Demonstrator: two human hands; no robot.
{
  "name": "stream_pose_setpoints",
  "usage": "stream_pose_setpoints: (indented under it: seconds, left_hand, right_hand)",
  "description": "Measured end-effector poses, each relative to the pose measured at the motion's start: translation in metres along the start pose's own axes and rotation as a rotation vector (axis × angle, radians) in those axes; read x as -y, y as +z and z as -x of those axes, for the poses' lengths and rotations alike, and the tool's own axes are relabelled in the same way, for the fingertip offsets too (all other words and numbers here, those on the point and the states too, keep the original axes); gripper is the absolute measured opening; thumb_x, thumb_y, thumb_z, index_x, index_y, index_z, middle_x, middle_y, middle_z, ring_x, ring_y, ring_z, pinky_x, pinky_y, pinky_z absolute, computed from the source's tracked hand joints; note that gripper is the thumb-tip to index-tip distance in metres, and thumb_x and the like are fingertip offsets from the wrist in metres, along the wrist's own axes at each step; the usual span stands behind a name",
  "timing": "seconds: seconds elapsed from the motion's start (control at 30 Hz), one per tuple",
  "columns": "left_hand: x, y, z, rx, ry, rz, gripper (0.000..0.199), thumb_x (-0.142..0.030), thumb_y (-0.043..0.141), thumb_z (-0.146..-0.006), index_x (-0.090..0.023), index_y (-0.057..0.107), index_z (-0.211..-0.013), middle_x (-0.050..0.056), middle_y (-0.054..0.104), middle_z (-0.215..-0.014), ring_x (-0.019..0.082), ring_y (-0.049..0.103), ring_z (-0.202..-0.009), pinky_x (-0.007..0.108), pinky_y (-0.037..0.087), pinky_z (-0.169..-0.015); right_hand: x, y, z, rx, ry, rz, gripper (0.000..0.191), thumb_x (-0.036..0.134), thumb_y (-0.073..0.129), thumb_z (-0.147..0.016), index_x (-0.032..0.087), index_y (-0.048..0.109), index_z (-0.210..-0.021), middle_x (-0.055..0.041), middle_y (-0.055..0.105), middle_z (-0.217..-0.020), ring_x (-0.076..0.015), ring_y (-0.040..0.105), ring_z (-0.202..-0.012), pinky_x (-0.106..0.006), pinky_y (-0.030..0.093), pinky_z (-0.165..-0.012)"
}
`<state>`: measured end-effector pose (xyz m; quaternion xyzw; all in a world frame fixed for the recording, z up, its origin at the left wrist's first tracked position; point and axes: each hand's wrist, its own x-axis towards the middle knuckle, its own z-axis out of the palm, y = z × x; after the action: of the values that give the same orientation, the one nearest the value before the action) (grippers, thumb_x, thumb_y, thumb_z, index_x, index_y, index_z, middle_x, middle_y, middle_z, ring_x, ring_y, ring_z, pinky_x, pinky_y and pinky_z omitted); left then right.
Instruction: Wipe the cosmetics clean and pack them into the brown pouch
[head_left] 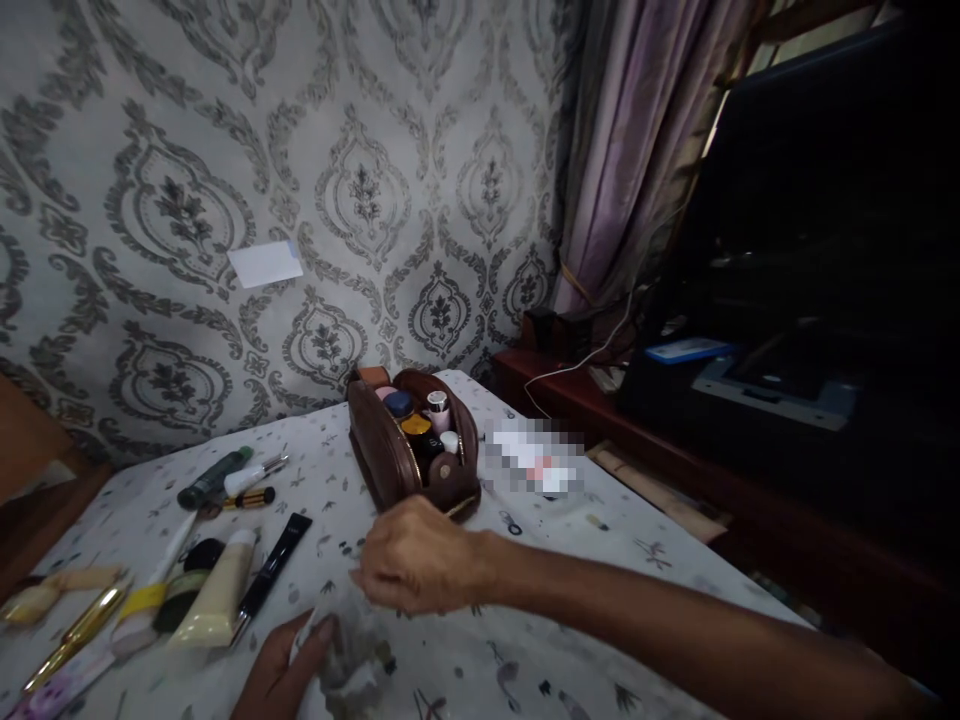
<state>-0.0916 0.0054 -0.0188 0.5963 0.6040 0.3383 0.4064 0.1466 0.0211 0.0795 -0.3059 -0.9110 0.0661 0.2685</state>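
My right hand (416, 558) is closed just in front of an open brown bag (386, 455); what its fingers hold, if anything, is hidden. Bottles and jars stand inside the bag, among them one with a silver cap (438, 408) and one with a dark blue lid (398, 403). Near the bottom edge, my left hand (289, 660) pinches a crumpled white thing (349, 680), blurred, perhaps a tissue or wipe. Left of that hand lie a cream tube (217, 595) and a slim black tube (274, 575) on the patterned white cloth (450, 660).
Farther left lie a dark green bottle (214, 478), a white tube (251, 475), a gold tube (79, 635) and several other cosmetics. A blurred-out patch (536, 460) is right of the bag. Behind stands a dark red shelf (525, 378) with a cable and a large black screen (810, 220).
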Motion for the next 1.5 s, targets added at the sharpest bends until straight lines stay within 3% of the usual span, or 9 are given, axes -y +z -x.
stream_pose_setpoints:
  seconds: [0.07, 0.23, 0.37, 0.47, 0.6, 0.77, 1.07, 1.5]
  left_hand:
    - [-0.002, 0.000, -0.001, -0.011, -0.011, 0.018, 0.058, -0.072, 0.062, -0.068, -0.017, 0.073, -0.085, 0.009, 0.075, -0.097, 0.032, 0.066, -0.104, 0.039, 0.052, -0.093]
    - [-0.011, -0.002, -0.003, -0.007, -0.032, 0.062, 0.062, -0.077, 0.059, -0.066, -0.016, 0.069, -0.073, 0.006, 0.070, -0.077, 0.028, 0.064, -0.085, 0.036, 0.051, -0.083]
    - [-0.023, -0.002, -0.001, 0.023, -0.012, 0.150, 0.059, -0.076, 0.058, -0.066, -0.018, 0.060, -0.064, 0.001, 0.059, -0.063, 0.020, 0.055, -0.068, 0.030, 0.046, -0.065]
    - [-0.027, -0.002, 0.000, 0.099, 0.004, 0.197, 0.057, -0.074, 0.058, -0.067, -0.017, 0.056, -0.061, -0.001, 0.052, -0.057, 0.015, 0.047, -0.060, 0.027, 0.041, -0.058]
    - [-0.021, -0.003, -0.001, 0.147, 0.096, 0.198, 0.053, -0.069, 0.057, -0.073, -0.017, 0.054, -0.059, -0.002, 0.047, -0.057, 0.013, 0.043, -0.059, 0.024, 0.038, -0.056]
    - [-0.015, -0.005, -0.001, 0.265, 0.198, 0.248, 0.052, -0.064, 0.053, -0.082, -0.016, 0.056, -0.065, 0.000, 0.052, -0.062, 0.013, 0.047, -0.061, 0.023, 0.038, -0.056]
    - [-0.022, -0.009, 0.001, 0.329, 0.235, 0.288, 0.056, -0.069, 0.052, -0.080, -0.015, 0.057, -0.064, 0.000, 0.051, -0.057, 0.011, 0.045, -0.054, 0.023, 0.036, -0.053]
    - [-0.016, -0.012, 0.001, 0.374, 0.249, 0.348, 0.053, -0.065, 0.053, -0.082, -0.015, 0.055, -0.065, -0.002, 0.048, -0.059, 0.010, 0.041, -0.056, 0.022, 0.035, -0.055]
  right_hand:
    - [0.007, 0.028, 0.006, -0.010, 0.017, -0.106, 0.031, 0.019, 0.054, -0.080, 0.019, 0.042, -0.051, 0.0031, 0.051, -0.053, -0.0098, 0.042, -0.052, -0.024, 0.026, -0.051]
    - [0.020, 0.072, 0.002, -0.138, 0.338, -0.595, 0.034, 0.020, 0.049, -0.076, 0.019, 0.031, -0.047, 0.0072, 0.025, -0.046, -0.0066, 0.029, -0.044, -0.022, 0.020, -0.046]
    - [0.027, 0.099, -0.012, -0.284, 0.636, -0.957, 0.041, 0.042, 0.049, -0.079, 0.020, 0.036, -0.047, 0.0062, 0.029, -0.047, -0.0079, 0.028, -0.047, -0.022, 0.023, -0.046]
    - [0.030, 0.117, -0.021, -0.354, 0.774, -1.029, 0.045, 0.052, 0.049, -0.078, 0.021, 0.037, -0.047, 0.0059, 0.031, -0.045, -0.0087, 0.028, -0.047, -0.023, 0.023, -0.046]
    - [0.033, 0.127, -0.021, -0.374, 0.685, -0.961, 0.047, 0.053, 0.049, -0.079, 0.022, 0.033, -0.047, 0.0056, 0.029, -0.047, -0.0095, 0.027, -0.048, -0.023, 0.022, -0.046]
    - [0.035, 0.124, -0.016, -0.343, 0.632, -0.941, 0.047, 0.052, 0.048, -0.081, 0.022, 0.034, -0.049, 0.0057, 0.029, -0.047, -0.0097, 0.027, -0.048, -0.023, 0.023, -0.046]
    - [0.029, 0.127, -0.015, -0.284, 0.610, -0.907, 0.050, 0.059, 0.050, -0.080, 0.022, 0.036, -0.048, 0.0041, 0.033, -0.046, -0.0113, 0.029, -0.047, -0.025, 0.026, -0.047]
    - [0.029, 0.128, -0.014, -0.270, 0.612, -0.866, 0.047, 0.054, 0.050, -0.080, 0.023, 0.034, -0.048, 0.0039, 0.031, -0.047, -0.0120, 0.030, -0.047, -0.026, 0.026, -0.048]
